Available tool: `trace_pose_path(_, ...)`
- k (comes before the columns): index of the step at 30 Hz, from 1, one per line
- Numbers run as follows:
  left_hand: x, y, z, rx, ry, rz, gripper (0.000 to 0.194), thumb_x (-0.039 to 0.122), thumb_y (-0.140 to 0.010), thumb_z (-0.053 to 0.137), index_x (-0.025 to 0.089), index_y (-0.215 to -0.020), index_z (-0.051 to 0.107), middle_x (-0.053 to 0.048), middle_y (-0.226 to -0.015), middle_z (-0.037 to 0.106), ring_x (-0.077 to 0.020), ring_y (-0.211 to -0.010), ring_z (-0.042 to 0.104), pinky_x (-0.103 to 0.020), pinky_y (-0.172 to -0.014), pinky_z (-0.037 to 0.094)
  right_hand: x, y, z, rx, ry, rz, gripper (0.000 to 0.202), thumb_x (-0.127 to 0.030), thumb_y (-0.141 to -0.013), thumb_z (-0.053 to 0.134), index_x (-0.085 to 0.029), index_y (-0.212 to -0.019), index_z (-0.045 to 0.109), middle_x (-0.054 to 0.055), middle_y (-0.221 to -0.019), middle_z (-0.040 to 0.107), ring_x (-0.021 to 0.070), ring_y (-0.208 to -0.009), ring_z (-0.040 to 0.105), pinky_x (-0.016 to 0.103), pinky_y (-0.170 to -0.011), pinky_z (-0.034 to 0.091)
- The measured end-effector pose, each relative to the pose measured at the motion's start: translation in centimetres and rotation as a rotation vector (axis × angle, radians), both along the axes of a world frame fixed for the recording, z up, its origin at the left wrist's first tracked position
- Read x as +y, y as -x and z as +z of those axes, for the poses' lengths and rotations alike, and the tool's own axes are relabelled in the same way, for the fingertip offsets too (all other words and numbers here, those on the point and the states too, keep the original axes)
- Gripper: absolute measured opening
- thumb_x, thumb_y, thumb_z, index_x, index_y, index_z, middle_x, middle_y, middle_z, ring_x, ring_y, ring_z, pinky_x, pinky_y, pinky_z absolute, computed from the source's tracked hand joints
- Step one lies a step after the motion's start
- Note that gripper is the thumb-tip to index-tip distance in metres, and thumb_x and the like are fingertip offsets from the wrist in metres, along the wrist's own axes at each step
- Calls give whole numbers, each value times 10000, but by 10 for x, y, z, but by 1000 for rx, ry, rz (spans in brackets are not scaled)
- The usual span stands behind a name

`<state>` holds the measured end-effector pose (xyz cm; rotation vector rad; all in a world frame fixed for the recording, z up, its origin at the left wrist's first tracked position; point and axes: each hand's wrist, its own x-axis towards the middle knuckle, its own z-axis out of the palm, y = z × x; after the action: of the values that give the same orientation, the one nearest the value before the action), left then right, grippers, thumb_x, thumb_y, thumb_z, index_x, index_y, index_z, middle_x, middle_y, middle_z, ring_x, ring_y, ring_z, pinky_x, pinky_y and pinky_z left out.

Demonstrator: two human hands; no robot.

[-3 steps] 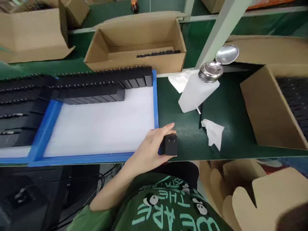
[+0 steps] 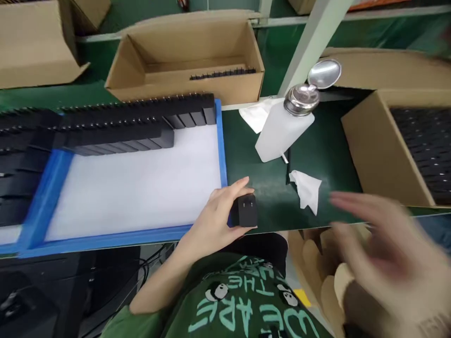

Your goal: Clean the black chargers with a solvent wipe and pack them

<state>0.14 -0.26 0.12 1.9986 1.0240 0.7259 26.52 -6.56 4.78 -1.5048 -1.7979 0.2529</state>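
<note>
My left hand (image 2: 214, 218) grips a small black block (image 2: 247, 211) with two metal pins on its face, at the front edge of the green table by the blue frame. At the right, my right hand (image 2: 384, 249) is blurred by motion, its fingers apart and nothing between them. Rows of black blocks (image 2: 127, 136) stand along the back of a white tray with a blue rim (image 2: 222, 155). Nearest to my right hand lies a crumpled white cloth (image 2: 307, 190).
A white bottle with a metal top (image 2: 282, 131) stands beyond the cloth, next to a pale post (image 2: 306, 47). An open carton (image 2: 190, 87) sits behind the tray. Another carton (image 2: 384, 145), filled with black pieces, is at the right. More black blocks (image 2: 21, 164) stand at far left.
My right hand has come into view from the right. The view has shifted slightly. My left hand still holds the black block in about the same place.
</note>
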Motion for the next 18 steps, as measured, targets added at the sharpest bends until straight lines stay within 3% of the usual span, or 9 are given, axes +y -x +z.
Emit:
trace_pose_path(5,-4,3,-1,-79,13,-22,950,306,-838,798,390,-1555,180,-29,-1354,649,-240,-1261,599,-437,-1061,455,-1,65,-38,383,195,134,367,-157,-887,676,-250,-1240,636,71,-1228,657,190,-1073,656,319,-829,619)
trace_pose_path(9,-6,5,0,-146,-19,-25,957,314,-832,805,375,-1557,184,-34,-1352,657,-239,-1227,626,-440,-1052,465,-3,87,-48,541,200,121,398,-100,-883,658,-255,-1249,643,76,-1229,651,205,-1104,652,349,-860,633)
trace_pose_path(13,-5,5,1,-199,-100,-26,935,284,-806,831,333,-1537,250,-37,-1310,686,-219,-1146,664,-399,-1014,463,-3,85,-46,504,112,177,568,-65,-872,651,-240,-1404,554,86,-1261,650,213,-1124,652,377,-910,630)
trace_pose_path(18,-5,6,2,-253,-182,-35,853,248,-784,840,286,-1483,352,-59,-1288,690,-206,-1052,684,-376,-946,474,0,79,-48,262,-85,289,558,-50,-865,628,-113,-1415,556,143,-1292,627,243,-1160,641,379,-897,630)
